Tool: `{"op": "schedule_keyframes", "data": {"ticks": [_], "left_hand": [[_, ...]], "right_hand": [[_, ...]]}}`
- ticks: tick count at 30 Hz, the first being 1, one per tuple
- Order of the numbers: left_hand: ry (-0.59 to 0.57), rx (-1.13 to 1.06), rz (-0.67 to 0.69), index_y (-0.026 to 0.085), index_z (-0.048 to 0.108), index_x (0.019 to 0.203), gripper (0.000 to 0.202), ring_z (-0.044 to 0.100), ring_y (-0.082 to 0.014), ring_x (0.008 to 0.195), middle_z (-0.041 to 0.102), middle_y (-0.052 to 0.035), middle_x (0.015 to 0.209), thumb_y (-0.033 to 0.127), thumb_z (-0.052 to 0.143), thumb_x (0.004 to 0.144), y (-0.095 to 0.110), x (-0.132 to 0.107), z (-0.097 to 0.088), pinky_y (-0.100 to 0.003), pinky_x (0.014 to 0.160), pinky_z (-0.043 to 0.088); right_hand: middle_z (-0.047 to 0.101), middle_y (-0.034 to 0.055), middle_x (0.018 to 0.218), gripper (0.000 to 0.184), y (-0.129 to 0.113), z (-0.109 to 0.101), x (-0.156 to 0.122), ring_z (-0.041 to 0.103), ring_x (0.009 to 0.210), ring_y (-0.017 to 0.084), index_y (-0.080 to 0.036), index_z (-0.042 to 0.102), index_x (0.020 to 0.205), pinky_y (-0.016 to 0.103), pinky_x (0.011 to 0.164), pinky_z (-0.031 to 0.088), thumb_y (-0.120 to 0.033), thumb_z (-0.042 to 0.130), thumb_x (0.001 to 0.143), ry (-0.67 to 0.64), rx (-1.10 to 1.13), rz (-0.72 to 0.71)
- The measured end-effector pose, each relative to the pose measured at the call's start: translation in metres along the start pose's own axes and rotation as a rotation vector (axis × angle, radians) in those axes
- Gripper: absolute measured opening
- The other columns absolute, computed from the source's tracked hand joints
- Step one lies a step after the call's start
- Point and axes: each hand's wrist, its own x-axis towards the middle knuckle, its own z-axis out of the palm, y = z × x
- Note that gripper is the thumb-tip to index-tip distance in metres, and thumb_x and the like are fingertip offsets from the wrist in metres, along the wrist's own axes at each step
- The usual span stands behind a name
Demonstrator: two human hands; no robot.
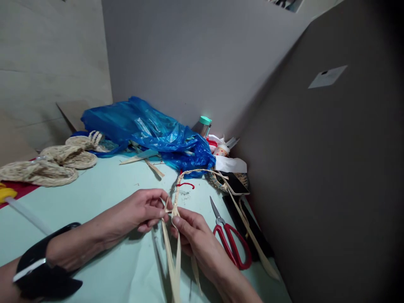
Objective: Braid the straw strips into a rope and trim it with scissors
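A pale braid of flat straw strips runs away from my hands and bends right toward a small basket. My left hand pinches one of its strips between thumb and fingers. Close beside it, my right hand grips the braid's lower end, where the loose strips fan out and hang toward me. A red twisted tie crosses the braid a little beyond my fingers. Red-handled scissors lie to the right of my right hand, blades pointing away.
A crumpled blue plastic bag and cut straw pieces lie at the back. Coiled straw braids rest at left. A phone lies on the basket, near a green-lidded bottle. A grey partition bounds the right.
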Motion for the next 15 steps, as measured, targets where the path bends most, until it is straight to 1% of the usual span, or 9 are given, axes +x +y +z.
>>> {"op": "schedule_keyframes", "data": {"ticks": [2, 3, 4, 6, 9, 12, 15], "left_hand": [[0.042, -0.024, 0.007, 0.020, 0.054, 0.104, 0.029, 0.028, -0.0043, 0.044, 0.048, 0.0087, 0.060, 0.025, 0.065, 0.077, 0.000, -0.001, 0.002, -0.019, 0.042, 0.015], [0.048, -0.036, -0.001, 0.021, 0.053, 0.106, 0.032, 0.027, -0.0039, 0.044, 0.051, 0.0083, 0.063, 0.025, 0.065, 0.078, 0.000, -0.001, 0.003, -0.019, 0.041, 0.014], [0.042, -0.048, -0.013, 0.020, 0.052, 0.104, 0.030, 0.025, -0.0034, 0.044, 0.053, 0.0075, 0.065, 0.026, 0.065, 0.078, -0.001, 0.000, 0.003, -0.019, 0.041, 0.012], [0.027, -0.069, -0.031, 0.017, 0.052, 0.094, 0.022, 0.020, -0.0026, 0.043, 0.056, 0.0056, 0.066, 0.027, 0.064, 0.078, -0.003, 0.001, 0.004, -0.020, 0.041, 0.009], [0.011, -0.058, -0.051, 0.015, 0.053, 0.081, 0.019, 0.018, -0.0031, 0.044, 0.055, 0.0047, 0.061, 0.031, 0.063, 0.078, -0.008, 0.005, 0.005, -0.021, 0.042, 0.009], [0.050, 0.041, -0.078, 0.015, 0.053, 0.075, 0.021, 0.023, -0.0039, 0.043, 0.054, 0.0045, 0.058, 0.035, 0.061, 0.076, -0.013, 0.008, 0.007, -0.021, 0.042, 0.013], [0.105, 0.195, -0.020, 0.014, 0.059, 0.072, 0.022, 0.036, -0.0071, 0.047, 0.055, 0.0035, 0.058, 0.036, 0.059, 0.077, -0.016, 0.009, 0.008, -0.020, 0.045, 0.024]], "right_hand": [[0.037, -0.0053, 0.064, 0.021, 0.001, -0.001, 0.000, 0.021, 0.048, 0.006, -0.017, 0.062, 0.096, 0.023, 0.044, 0.011, -0.035, 0.054, 0.091, 0.000, -0.057, -0.010], [0.038, -0.0052, 0.065, 0.020, 0.002, -0.002, 0.001, 0.022, 0.048, 0.006, -0.017, 0.062, 0.094, 0.023, 0.044, 0.012, -0.035, 0.052, 0.092, -0.003, -0.089, -0.021], [0.039, -0.0049, 0.065, 0.019, 0.003, -0.003, 0.001, 0.023, 0.048, 0.006, -0.017, 0.061, 0.092, 0.023, 0.045, 0.014, -0.034, 0.051, 0.092, -0.002, -0.126, -0.037], [0.042, -0.0043, 0.067, 0.018, 0.004, -0.005, 0.001, 0.026, 0.050, 0.006, -0.018, 0.058, 0.087, 0.022, 0.047, 0.018, -0.032, 0.049, 0.093, 0.017, -0.213, -0.082], [0.045, -0.0036, 0.068, 0.019, 0.003, -0.006, 0.001, 0.034, 0.055, 0.008, -0.018, 0.053, 0.079, 0.022, 0.053, 0.026, -0.028, 0.047, 0.093, 0.068, -0.358, -0.157], [0.047, -0.0026, 0.067, 0.020, 0.000, -0.004, 0.000, 0.041, 0.062, 0.011, -0.017, 0.053, 0.078, 0.023, 0.059, 0.031, -0.028, 0.046, 0.093, 0.096, -0.486, -0.198], [0.049, -0.0022, 0.069, 0.018, -0.001, -0.002, -0.001, 0.043, 0.066, 0.012, -0.017, 0.056, 0.085, 0.024, 0.061, 0.033, -0.028, 0.045, 0.094, 0.104, -0.585, -0.216]]}}
